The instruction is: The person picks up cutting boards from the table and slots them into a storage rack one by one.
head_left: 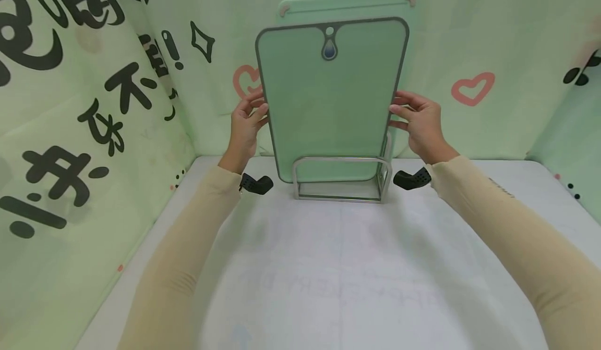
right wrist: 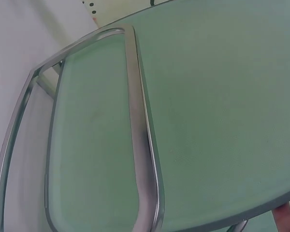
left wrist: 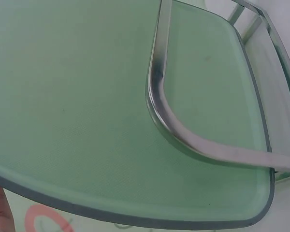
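Note:
A green cutting board (head_left: 328,110) with a dark grey rim and a teardrop-shaped hole at the top stands nearly upright, leaning slightly. My left hand (head_left: 245,125) pinches its left edge between thumb and fingers. On the opposite edge, my right hand (head_left: 422,125) grips with thumb and fingertips. The board's lower part is behind the front bar of a silver metal rack (head_left: 338,158), and its lower left corner sticks out past the bar. Both wrist views show the rack bar (left wrist: 157,82) crossing the board's face. One finger (right wrist: 283,217) shows under the rim in the right wrist view.
Behind the held board rises a second, light green board (head_left: 347,5) with pinkish corners. A white table (head_left: 338,266) lies under the rack. Green cloth (head_left: 493,37) with black lettering and red hearts hangs at the back and sides. Black wrist devices (head_left: 257,184) sit below the hands.

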The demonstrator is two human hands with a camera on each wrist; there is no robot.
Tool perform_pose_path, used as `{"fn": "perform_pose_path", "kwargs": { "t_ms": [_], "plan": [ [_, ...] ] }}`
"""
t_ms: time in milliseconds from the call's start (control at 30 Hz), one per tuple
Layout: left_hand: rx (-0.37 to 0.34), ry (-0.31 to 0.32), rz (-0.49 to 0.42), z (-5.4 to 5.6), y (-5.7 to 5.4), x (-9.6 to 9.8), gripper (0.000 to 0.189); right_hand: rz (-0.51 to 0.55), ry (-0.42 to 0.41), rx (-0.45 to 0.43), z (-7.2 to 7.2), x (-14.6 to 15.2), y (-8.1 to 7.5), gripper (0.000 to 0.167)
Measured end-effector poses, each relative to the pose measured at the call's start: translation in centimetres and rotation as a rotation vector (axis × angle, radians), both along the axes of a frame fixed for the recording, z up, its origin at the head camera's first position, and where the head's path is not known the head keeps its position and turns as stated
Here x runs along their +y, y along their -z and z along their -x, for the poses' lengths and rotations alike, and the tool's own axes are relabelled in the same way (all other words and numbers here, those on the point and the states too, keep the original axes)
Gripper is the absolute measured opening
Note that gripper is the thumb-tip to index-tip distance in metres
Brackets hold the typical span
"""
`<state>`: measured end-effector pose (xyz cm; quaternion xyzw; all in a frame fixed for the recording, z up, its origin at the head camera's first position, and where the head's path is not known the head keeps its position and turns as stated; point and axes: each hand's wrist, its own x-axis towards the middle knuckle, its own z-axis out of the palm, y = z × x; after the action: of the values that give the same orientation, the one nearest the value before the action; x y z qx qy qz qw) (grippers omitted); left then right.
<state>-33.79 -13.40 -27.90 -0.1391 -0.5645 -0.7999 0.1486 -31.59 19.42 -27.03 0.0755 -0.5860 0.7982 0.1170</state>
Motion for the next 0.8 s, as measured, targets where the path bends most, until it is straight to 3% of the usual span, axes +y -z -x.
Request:
{"fn": "perform_pose_path", "kwargs": {
  "t_ms": [367,800],
  "plan": [
    [0.011,0.002,0.008,0.5,0.1,1.3,0.019,-0.016,0.016,-0.01,0.0,1.3,0.0,0.024],
    [0.002,0.021,0.028,0.4,0.2,2.7,0.02,-0.006,0.039,-0.035,-0.4,2.7,-0.1,0.029]
  ]
}}
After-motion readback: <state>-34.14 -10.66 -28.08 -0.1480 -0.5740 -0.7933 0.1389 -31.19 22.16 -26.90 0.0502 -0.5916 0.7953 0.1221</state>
